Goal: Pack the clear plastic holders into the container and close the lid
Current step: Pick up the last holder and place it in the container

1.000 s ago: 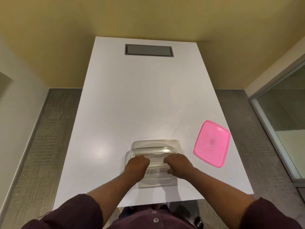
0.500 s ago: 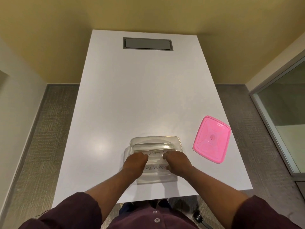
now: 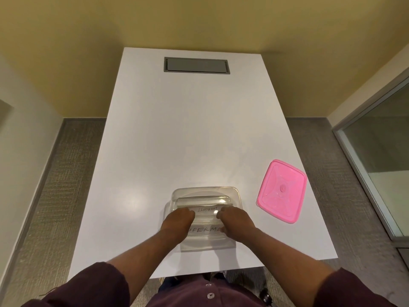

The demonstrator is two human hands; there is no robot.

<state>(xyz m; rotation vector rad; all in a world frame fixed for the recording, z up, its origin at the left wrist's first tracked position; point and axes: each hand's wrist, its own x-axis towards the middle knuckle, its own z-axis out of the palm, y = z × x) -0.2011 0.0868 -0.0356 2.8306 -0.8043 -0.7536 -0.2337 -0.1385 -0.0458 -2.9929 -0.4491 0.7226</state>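
Observation:
A clear plastic container sits near the front edge of the white table. Inside it lie clear plastic holders with paper labels; one reads ELEPHANT, a nearer one reads SUPERMA, partly covered. My left hand and my right hand both rest on the holders inside the container, fingers curled down on them. The fingertips are hidden, so the exact grip is unclear. The pink lid lies flat on the table to the right of the container, apart from both hands.
A grey rectangular hatch is set into the far end of the table. Grey carpet lies on both sides. A glass partition stands to the right, close to the table's right edge.
The view has shifted slightly downward and back. Both hands stay on the holders in the container with hardly any movement. The pink lid has not moved.

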